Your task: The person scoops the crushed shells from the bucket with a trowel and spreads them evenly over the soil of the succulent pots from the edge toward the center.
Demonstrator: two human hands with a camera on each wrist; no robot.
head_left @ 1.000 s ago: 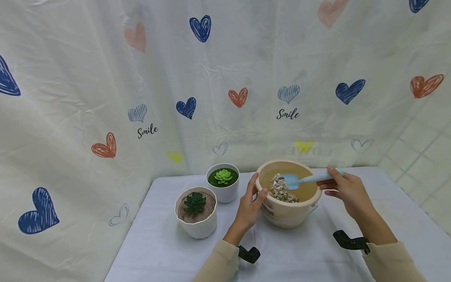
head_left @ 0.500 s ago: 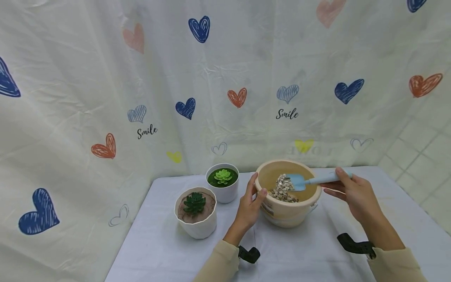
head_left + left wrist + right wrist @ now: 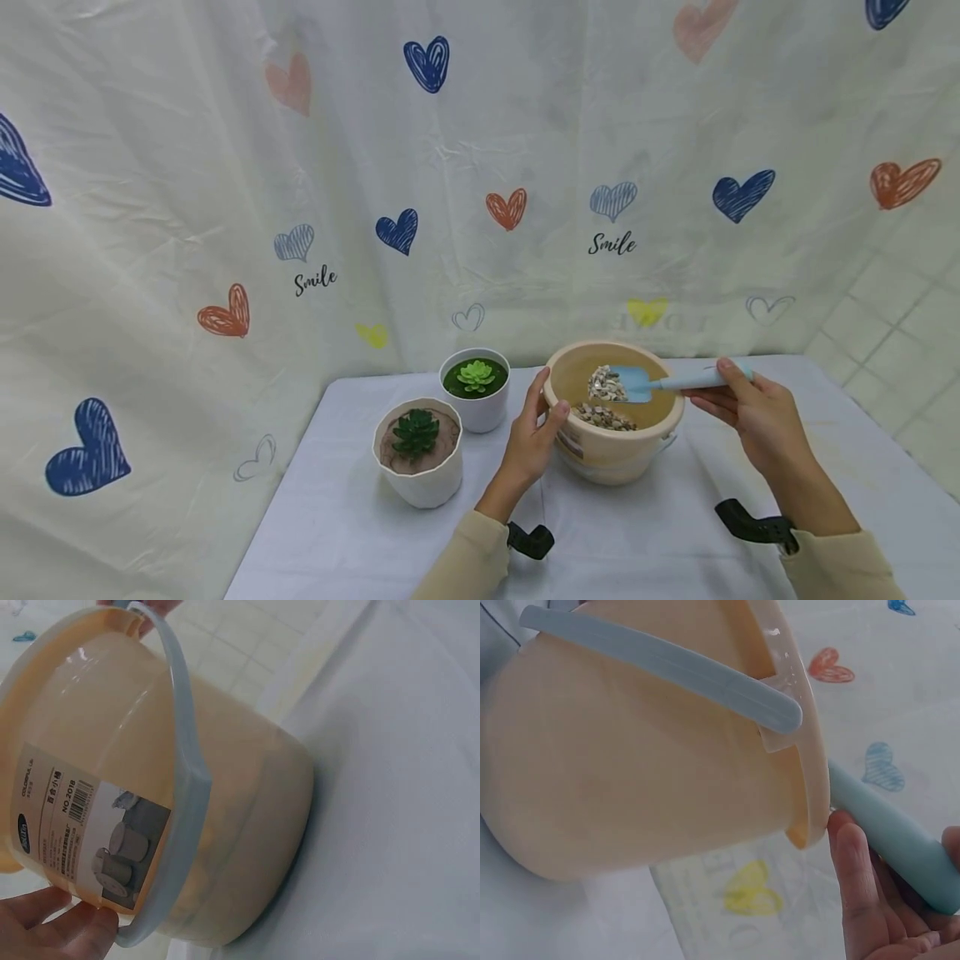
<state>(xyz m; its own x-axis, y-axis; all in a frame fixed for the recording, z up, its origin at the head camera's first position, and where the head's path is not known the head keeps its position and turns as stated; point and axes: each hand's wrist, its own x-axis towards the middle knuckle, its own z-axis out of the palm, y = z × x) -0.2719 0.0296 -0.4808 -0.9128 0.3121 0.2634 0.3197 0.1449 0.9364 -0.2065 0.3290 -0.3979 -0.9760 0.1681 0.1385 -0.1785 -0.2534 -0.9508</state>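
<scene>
A peach plastic bucket [image 3: 615,454] with a pale blue handle [image 3: 187,780] stands on the table, its paper label [image 3: 82,825] showing in the left wrist view. My left hand [image 3: 528,442] grips its left rim, thumb over the edge. With my right hand [image 3: 757,417] I hold a light blue trowel [image 3: 637,385] by its handle, level over the bucket's mouth. A heap of small mixed pebbles [image 3: 606,384] rides on the blade. More pebbles [image 3: 603,417] lie at the bottom of the bucket. In the right wrist view, fingertips [image 3: 851,844] sit right at the bucket's rim.
Left of the bucket are two potted succulents: a white pot [image 3: 423,487] with a dark green plant in front, and a smaller white pot [image 3: 487,414] with a light green one behind. A curtain printed with hearts [image 3: 465,150] hangs behind the white-covered table [image 3: 337,517].
The trowel has come up out of the pebbles and shifted right, now bearing a load. My left hand and the bucket have stayed in place.
</scene>
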